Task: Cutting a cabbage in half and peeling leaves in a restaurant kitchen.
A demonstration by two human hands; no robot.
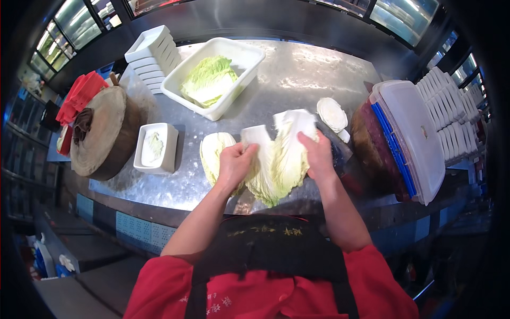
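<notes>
My left hand [236, 165] pinches a napa cabbage leaf [257, 153] by its white rib, between thumb and fingers. Another pale leaf [291, 139] is gripped in my right hand [320, 154], its thick white base pointing away from me. The two leaves touch or overlap along their frilly yellow-green edges above the front of the steel table [179, 191]. Partly behind my left hand lies the rest of a napa cabbage [215, 149]. Past my right hand are a round cut cabbage base [332, 115] and a small white scrap [343, 136].
A white plastic tub [247, 67] holds cabbage leaves. Left of my hands stand a small white container [171, 149] with a leaf piece and a round wooden chopping block [107, 135]. White trays [149, 52] are stacked behind. A lidded plastic box [414, 131] bounds the right side.
</notes>
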